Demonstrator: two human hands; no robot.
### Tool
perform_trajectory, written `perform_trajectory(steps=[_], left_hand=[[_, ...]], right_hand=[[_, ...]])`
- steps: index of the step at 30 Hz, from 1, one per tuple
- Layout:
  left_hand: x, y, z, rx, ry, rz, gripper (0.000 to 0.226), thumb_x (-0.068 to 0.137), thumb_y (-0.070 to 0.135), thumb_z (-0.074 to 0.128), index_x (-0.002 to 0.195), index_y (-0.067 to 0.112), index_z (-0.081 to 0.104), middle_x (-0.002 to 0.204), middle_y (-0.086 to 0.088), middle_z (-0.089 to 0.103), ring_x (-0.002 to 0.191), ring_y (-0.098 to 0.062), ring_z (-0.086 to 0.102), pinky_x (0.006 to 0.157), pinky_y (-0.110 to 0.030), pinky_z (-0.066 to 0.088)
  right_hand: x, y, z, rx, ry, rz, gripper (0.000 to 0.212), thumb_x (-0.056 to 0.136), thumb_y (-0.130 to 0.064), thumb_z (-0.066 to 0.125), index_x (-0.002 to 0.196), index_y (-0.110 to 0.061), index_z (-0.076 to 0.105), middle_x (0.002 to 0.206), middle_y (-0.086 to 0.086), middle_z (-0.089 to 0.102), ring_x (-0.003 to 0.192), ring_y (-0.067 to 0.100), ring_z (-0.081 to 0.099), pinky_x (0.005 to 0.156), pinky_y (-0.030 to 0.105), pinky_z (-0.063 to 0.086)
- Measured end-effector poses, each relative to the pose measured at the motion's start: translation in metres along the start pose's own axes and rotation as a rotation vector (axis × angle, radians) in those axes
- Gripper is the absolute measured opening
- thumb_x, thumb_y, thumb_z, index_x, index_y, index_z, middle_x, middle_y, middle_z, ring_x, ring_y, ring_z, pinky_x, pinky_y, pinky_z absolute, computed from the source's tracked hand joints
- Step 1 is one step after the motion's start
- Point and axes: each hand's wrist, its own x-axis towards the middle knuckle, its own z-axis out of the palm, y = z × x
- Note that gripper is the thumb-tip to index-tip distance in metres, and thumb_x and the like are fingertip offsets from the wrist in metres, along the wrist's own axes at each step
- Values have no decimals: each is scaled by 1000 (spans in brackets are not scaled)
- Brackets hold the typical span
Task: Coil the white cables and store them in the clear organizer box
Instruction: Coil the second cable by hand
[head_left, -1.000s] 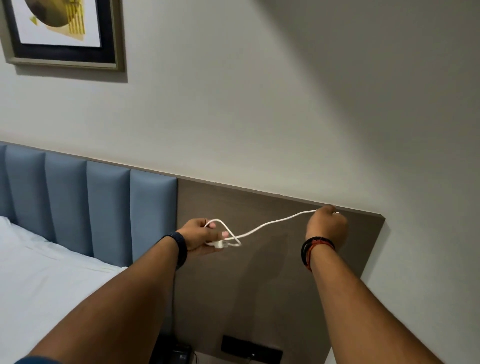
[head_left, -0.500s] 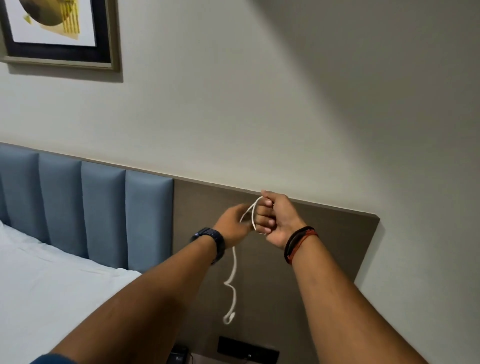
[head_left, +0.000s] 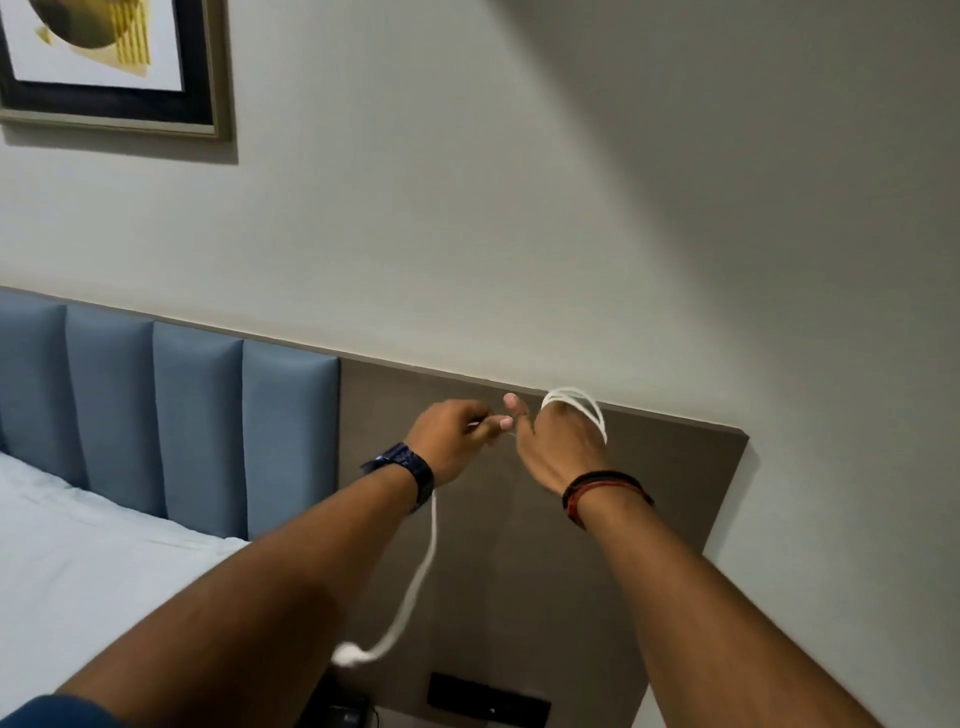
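Note:
A white cable (head_left: 576, 408) is looped several times around the fingers of my right hand (head_left: 558, 447), which is raised in front of the brown headboard panel. My left hand (head_left: 449, 441) sits just to its left and pinches the cable near my right thumb. From my left hand the loose end of the cable (head_left: 415, 587) hangs down, blurred, and ends in a white plug (head_left: 347, 654). The clear organizer box is not in view.
A brown wooden headboard panel (head_left: 675, 493) fills the middle, with a black socket plate (head_left: 488, 701) at its foot. Blue padded headboard sections (head_left: 197, 415) and a white bed (head_left: 78, 561) lie at left. A framed picture (head_left: 109, 57) hangs on the wall at top left.
The cable was stretched between my spread hands, then my hands came together. Loops now lie around my right hand's fingers, and the hanging tail has swung left.

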Motion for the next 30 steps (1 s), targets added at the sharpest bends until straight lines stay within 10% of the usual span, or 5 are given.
perform_trajectory(steps=[10,17,23,27,30], left_hand=[[-3,-11,-8,-204,101,-40,34,97,28,40,68,17,54,64,-1,54,61,-17,48,61,-34,39],[-23,5,9,-409,-108,-234,45,94,47,33,69,17,53,63,4,47,56,-11,41,53,-23,35],[-31,0,1,-195,-185,-151,45,90,49,48,67,11,54,59,2,44,52,-13,38,53,-27,34],[-20,-4,-21,-83,6,-55,40,88,45,54,62,14,58,56,3,51,52,-13,44,54,-28,36],[-11,-4,-34,-43,73,-53,38,87,45,55,56,23,54,52,8,51,49,-7,44,51,-25,34]], right_hand=[[-13,-27,-12,1084,-852,164,58,90,-66,30,57,-18,37,39,-6,29,38,12,28,46,24,31],[2,-44,-36,1910,-260,208,44,99,-40,34,62,-18,45,42,-8,31,38,10,32,42,22,33],[12,-11,-23,616,441,112,27,99,-27,38,83,-12,53,74,1,54,72,22,54,65,25,33],[-10,13,0,-55,40,14,45,98,-41,34,82,-6,59,85,15,68,85,33,64,72,33,46],[-24,0,-1,294,-425,166,75,85,-74,19,58,-14,55,50,2,57,47,19,53,56,28,43]])
